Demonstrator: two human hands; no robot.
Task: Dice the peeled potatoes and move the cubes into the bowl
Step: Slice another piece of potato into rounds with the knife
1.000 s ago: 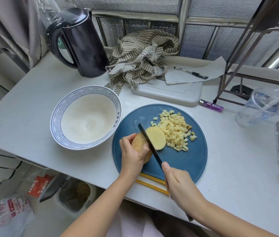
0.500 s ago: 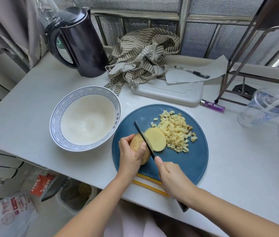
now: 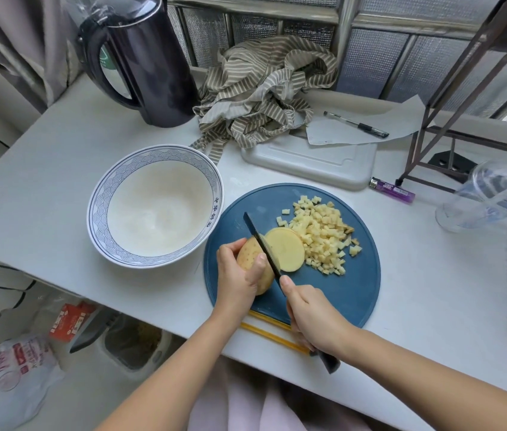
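potato [image 3: 250,259] is lying on the near left part of the blue board [image 3: 339,293], just left of the knife [image 3: 261,241], with the left hand [image 3: 239,281] curling its fingers [image 3: 232,246] round it from above. the right hand [image 3: 314,318] is gripping the handle, forefinger lying along the blade's back, and the blade is running from near right to far left against the cut face. a round slice [image 3: 288,251] is lying just right of the blade, beside the heap of cubes [image 3: 320,234]. the bowl [image 3: 102,225] is sitting on the surface [image 3: 59,169] to the left, nearer the left hand. the next cut is likely calling for the blade to step left, toward those fingers.
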